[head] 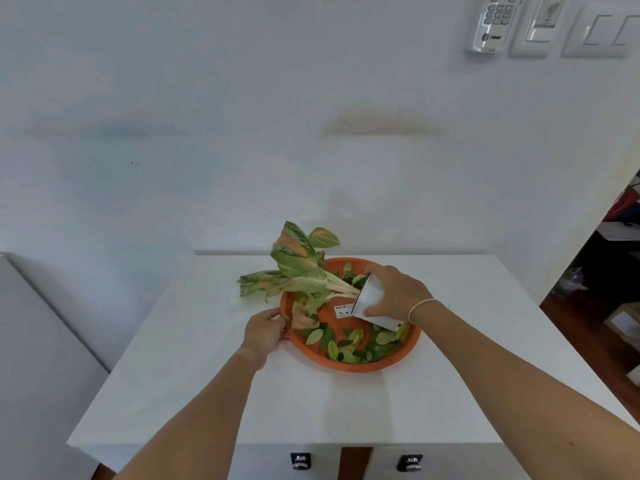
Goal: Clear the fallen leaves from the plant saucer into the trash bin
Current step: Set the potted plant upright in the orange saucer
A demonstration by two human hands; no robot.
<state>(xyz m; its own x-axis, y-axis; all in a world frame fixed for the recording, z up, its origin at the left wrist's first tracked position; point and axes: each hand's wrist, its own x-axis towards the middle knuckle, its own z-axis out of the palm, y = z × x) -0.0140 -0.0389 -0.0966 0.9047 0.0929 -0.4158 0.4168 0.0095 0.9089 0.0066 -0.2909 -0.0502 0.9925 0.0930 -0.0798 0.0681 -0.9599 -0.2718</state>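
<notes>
An orange plant saucer (363,365) sits on the white cabinet top (346,403). Several loose green leaves (349,344) lie in its near half. My right hand (398,292) grips a white plant pot (372,301), tipped on its side over the saucer, its plant (298,271) pointing left past the rim. My left hand (265,332) holds the saucer's left rim, fingers by a wilted brown leaf (303,318). No trash bin is in view.
The cabinet stands against a white wall (242,133), with two knobs (301,460) on its front. A lower white surface (34,341) lies to the left. A doorway with boxes (620,320) on a wooden floor opens at right.
</notes>
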